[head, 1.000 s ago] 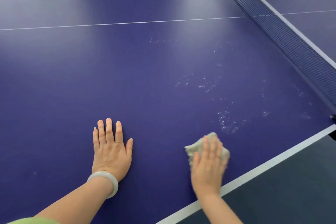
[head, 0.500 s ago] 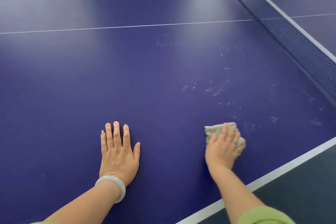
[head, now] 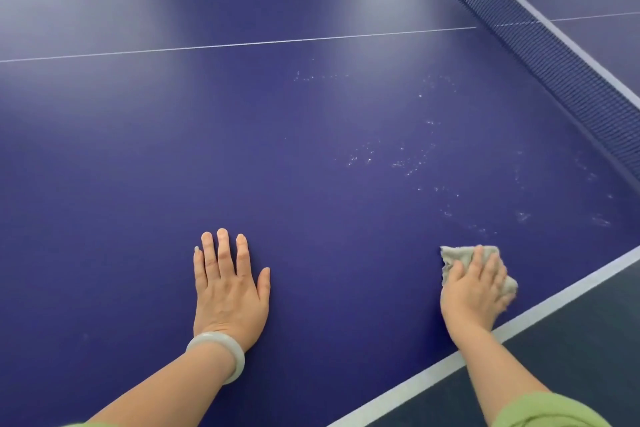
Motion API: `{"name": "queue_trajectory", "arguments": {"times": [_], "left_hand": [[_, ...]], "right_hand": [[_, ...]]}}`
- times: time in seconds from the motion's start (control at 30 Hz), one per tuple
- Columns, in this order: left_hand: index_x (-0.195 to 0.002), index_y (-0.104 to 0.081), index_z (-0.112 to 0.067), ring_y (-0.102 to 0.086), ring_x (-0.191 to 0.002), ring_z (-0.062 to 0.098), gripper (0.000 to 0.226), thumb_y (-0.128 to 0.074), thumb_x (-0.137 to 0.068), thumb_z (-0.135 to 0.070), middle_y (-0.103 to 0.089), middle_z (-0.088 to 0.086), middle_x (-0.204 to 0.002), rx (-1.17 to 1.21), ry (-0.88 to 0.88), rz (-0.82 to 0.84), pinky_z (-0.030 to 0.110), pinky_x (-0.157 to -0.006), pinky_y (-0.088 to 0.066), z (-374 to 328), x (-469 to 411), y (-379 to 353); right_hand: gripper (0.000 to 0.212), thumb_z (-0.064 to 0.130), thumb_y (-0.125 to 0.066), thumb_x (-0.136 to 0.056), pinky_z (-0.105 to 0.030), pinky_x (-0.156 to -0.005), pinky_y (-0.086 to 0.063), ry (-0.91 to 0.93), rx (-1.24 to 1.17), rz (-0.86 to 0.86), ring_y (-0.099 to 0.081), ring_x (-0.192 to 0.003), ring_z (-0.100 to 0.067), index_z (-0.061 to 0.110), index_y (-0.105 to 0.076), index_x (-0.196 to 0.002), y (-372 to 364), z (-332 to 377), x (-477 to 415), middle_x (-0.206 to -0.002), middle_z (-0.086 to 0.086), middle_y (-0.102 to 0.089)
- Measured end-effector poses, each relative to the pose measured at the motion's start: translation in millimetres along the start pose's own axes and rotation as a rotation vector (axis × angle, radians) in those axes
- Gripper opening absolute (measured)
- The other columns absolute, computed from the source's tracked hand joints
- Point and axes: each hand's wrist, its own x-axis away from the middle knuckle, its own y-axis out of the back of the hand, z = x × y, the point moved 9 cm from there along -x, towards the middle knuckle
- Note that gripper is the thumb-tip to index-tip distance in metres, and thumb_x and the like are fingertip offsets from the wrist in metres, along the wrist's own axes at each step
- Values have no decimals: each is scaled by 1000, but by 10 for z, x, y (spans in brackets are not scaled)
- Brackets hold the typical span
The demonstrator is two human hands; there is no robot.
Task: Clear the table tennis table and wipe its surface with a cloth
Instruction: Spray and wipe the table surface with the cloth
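Cloth (head: 457, 255) is lying bunched by the bench's (head: 138, 166) white-lined right edge, right grip (head: 474, 291) curling over and holding it, left grip (head: 230, 291) resting wide and flat; probably needing firm overlapping passes toward the white specks (head: 408, 163) near the net (head: 554, 55).

Notes off my feed, non-task items only.

- Floor (head: 571, 340): fills the lower right corner. Dark grey, matt, plain.
- Net (head: 561, 55): runs on a slant from the top edge, right of centre, down to the right edge. Dark mesh with a pale band along its top, standing upright and taut.
- Bracelet (head: 221, 354): circles the left wrist. Thick, smooth, milky white with a faint green cast (stone or glass, I cannot tell).
- Right sleeve (head: 540, 412): light green, at the bottom edge, ending on the forearm well short of the wrist.
- Left sleeve (head: 93, 424): same green, only a sliver showing at the bottom edge.
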Motion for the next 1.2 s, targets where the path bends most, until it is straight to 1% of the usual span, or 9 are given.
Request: {"name": "queue_trajectory", "arguments": {"times": [0.1, 0.23, 0.33, 0.4, 0.53, 0.6, 0.83, 1.03, 1.2], "left_hand": [[-146, -40, -2, -12, -149, 40, 72, -22, -95, -50, -27, 24, -156, 4, -2, 0, 53, -121, -8, -2, 1, -2], [-146, -39, -3, -12, -149, 40, 73, -21, -94, -51, -26, 23, -156, 8, 1, 4, 50, -122, -4, -6, -2, 7], [-147, -38, -3, -11, -149, 39, 74, -21, -94, -52, -25, 23, -157, 19, 2, 16, 50, -122, -3, -3, -8, -2], [-148, -37, -3, -9, -150, 39, 75, -20, -94, -52, -24, 23, -157, 19, 3, 27, 49, -122, -1, -4, -8, -1], [-148, -35, -4, -7, -150, 39, 72, -22, -95, -51, -22, 23, -158, 18, 2, 31, 48, -122, 2, -4, 3, 7], [-149, -33, -5, -5, -150, 38, 66, -23, -99, -46, -20, 22, -159, 27, 4, 28, 48, -122, 2, 6, 5, 14], [-152, -27, -7, 4, -151, 35, 69, -40, -97, -46, -13, 19, -161, 89, 43, 97, 43, -122, 10, 50, 8, 23], [-135, -49, 7, -31, -139, 46, 52, -63, -91, -18, -39, 29, -145, 213, -79, 65, 56, -118, -21, -573, -133, 183], [-155, -18, -9, 1, -150, 38, 66, -35, -102, -44, -9, 20, -161, 239, -48, 192, 49, -122, 2, -1547, -99, 47]], "right_hand": [[57, 33, -28, -104, -61, -119, -8, 27, -22, -59, -10, -151, -32, 13, -22, -156, -51, 342, 478, -165, -12, -9], [58, 37, -28, -101, -57, -119, -13, 701, 52, -77, -14, -151, -29, 17, -24, -156, -239, 1433, 1450, -164, -9, -15], [59, 40, -30, -103, -53, -118, -12, 1089, 83, 14, -6, -153, -21, 23, -18, -158, -256, 1485, 1635, -166, 0, -8], [58, 41, -26, -102, -52, -119, -14, 954, 103, 17, -6, -153, -19, 25, -17, -158, -210, 1042, 1200, -166, 3, -8], [63, 45, -7, -102, -57, -118, -16, 203, 25, -31, -12, -152, -27, 17, -21, -157, 3, -223, 404, -165, -6, -12], [66, 46, -5, -100, -58, -120, -10, 70, 18, -17, -7, -152, -27, 17, -17, -158, -39, -285, 545, -165, -7, -8], [60, 42, -16, -103, -58, -119, -17, 520, 58, -11, -10, -152, -28, 16, -17, -157, -207, 708, 1528, -165, -8, -13], [58, 42, -12, -105, -54, -117, -13, 686, 100, 27, -4, -153, -26, 19, -12, -158, -234, 672, 1466, -166, -4, -5], [58, 42, -6, -105, -54, -116, -14, 782, 145, 68, -8, -153, -24, 21, -13, -158, -153, 280, 1234, -166, -1, -5]]}}
